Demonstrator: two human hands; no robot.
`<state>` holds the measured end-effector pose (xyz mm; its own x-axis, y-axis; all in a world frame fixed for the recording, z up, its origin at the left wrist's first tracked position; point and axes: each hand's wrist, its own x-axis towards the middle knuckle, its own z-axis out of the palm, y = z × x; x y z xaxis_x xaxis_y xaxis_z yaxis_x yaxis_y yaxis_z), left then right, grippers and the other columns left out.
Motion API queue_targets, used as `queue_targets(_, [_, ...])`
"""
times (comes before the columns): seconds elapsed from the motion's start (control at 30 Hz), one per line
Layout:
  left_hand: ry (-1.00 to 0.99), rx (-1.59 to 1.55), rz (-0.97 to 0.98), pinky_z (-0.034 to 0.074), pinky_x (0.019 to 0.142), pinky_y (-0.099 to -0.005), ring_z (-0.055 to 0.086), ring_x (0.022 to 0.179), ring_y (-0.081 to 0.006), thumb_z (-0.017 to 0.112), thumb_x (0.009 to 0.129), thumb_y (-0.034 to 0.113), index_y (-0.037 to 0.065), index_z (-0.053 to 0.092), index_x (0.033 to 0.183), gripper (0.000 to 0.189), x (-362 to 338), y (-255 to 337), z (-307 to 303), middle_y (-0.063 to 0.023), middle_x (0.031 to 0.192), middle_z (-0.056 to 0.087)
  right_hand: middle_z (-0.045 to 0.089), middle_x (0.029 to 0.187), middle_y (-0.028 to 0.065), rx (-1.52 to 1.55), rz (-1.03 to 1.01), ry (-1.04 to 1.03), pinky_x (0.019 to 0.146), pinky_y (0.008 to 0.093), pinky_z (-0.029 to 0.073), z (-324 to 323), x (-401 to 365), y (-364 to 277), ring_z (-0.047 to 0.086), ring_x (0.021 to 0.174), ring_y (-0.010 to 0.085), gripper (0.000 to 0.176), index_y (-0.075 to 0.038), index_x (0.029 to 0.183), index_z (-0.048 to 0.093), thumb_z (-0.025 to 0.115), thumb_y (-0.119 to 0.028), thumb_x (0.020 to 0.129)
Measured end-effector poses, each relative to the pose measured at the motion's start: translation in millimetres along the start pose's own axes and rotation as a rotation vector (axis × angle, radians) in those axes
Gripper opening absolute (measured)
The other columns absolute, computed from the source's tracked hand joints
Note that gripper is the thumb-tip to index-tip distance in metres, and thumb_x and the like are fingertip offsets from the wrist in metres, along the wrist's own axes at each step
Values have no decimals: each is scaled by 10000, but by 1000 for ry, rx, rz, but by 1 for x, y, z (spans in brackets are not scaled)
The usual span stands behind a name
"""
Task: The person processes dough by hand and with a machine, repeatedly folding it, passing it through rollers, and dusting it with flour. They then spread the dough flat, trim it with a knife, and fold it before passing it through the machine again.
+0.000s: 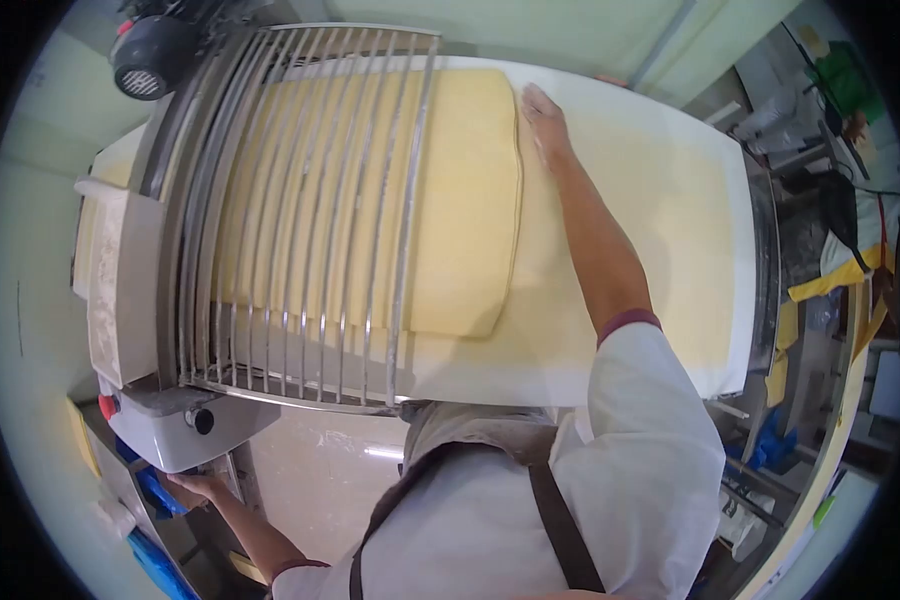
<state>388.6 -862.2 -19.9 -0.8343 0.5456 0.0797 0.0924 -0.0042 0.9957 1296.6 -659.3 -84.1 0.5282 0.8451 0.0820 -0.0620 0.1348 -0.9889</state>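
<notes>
Your flat, empty right hand [544,118] likely guides the dough [465,200] at far right; whether your left hand [196,486] grips anything is unclear.

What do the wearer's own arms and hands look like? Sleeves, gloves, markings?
Bare left hand and bare right hand, no gloves visible. Forearms uncovered, no watch, cables or markings seen. White fabric short sleeves end in narrow maroon cuffs. Finer detail on the left is too small to tell.

A pale yellow dough sheet [467,200] lies flat, smooth-topped.
</notes>
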Motion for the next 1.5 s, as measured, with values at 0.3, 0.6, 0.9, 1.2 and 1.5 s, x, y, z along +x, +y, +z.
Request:
queue_targets(0.3, [-108,-175,-60,248,1097,-397,365,1312,-267,289,971,557,25,332,1420,698,-14,2,3,-135,1436,382,528,1306,205,-377,-79,-212,1015,352,382,126,72,41,497,1218,303,545,5,1376,407,538,-105,859])
queue_targets(0.6, [-141,-96,-3,414,950,-372,520,1119,-243,333,977,496,-1,476,1257,588,-13,-14,-2,-125,1225,533,433,1384,162,915,438,-230,1051,351,339,196,-177,-4,408,1280,263,611,6,1411,309,422,-412,981])
queue_targets(0.9, [-84,30,202,407,512,-296,532,525,-157,380,959,509,13,573,760,568,-38,14,25,-62,607,566,427,1403,155,337,-69,12,1076,395,313,123,-195,-81,406,1294,265,498,0,1370,377,411,-320,991])
queue_targets(1.2, [-142,22,201,414,467,-298,555,511,-161,500,928,476,-26,571,766,532,-37,12,24,-76,600,559,577,1207,135,-36,-194,-630,998,343,374,359,-379,-137,521,1148,220,386,11,1263,511,506,-234,965])
queue_targets(1.5, [-308,14,71,427,518,-301,542,572,-146,638,805,550,0,602,885,557,-36,10,18,-49,647,569,560,1169,141,1,30,-279,958,331,384,472,-420,-101,511,1098,222,420,52,1185,541,438,-305,990])
